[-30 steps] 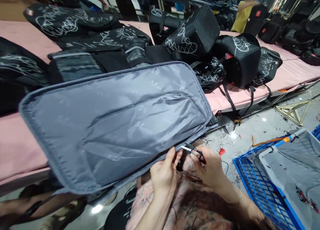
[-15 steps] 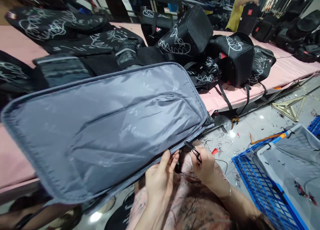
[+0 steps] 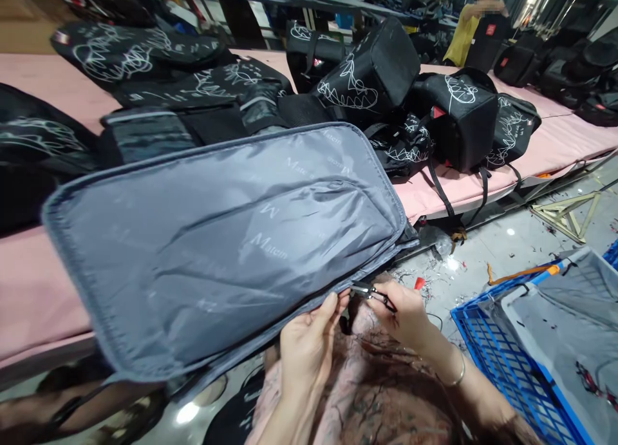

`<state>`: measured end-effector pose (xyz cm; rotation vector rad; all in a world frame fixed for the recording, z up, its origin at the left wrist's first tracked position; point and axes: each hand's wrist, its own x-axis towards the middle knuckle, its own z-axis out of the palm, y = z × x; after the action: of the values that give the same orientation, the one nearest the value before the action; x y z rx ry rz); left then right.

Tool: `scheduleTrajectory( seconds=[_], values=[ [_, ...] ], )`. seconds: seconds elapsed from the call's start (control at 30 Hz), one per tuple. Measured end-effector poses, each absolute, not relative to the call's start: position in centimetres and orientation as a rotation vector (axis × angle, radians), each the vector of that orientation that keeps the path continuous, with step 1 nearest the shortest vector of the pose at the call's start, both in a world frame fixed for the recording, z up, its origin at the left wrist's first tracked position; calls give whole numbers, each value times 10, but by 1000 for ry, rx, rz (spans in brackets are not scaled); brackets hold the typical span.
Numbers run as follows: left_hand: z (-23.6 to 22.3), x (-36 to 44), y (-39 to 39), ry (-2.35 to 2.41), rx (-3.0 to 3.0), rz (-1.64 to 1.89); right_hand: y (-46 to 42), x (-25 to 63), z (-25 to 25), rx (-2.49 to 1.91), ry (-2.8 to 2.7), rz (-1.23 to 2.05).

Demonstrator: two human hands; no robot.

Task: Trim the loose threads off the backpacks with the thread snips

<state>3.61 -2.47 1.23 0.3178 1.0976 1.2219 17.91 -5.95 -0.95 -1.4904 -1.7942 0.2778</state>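
Observation:
A large grey lined bag panel (image 3: 226,239) with faint printed lettering lies across the edge of the pink table (image 3: 29,290) and over my lap. My left hand (image 3: 306,345) pinches the panel's near seam edge, fingers closed on the fabric. My right hand (image 3: 405,316) is closed on small black thread snips (image 3: 369,292), whose blades point left and touch the same seam edge just right of my left fingertips.
Several black bags with white scribble prints (image 3: 367,71) are piled on the pink table behind the panel. A blue plastic crate (image 3: 502,361) holding grey fabric stands at the right on a littered floor. A person in yellow (image 3: 466,29) stands at the far back.
The snips have dropped slightly and turned more level against the seam edge. My left hand keeps its pinch. The view shifted a little.

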Motion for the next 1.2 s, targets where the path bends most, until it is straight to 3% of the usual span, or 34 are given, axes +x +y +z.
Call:
scheduleTrajectory(
  seconds=[0.67,1.2],
  values=[
    [14,31,-28,1068,340,1195,-48,180,-13,-1289,-1955,142],
    [-3,22,-22,1142,661,1376,-20,189,26,-1123,-2194,174]
  ],
)
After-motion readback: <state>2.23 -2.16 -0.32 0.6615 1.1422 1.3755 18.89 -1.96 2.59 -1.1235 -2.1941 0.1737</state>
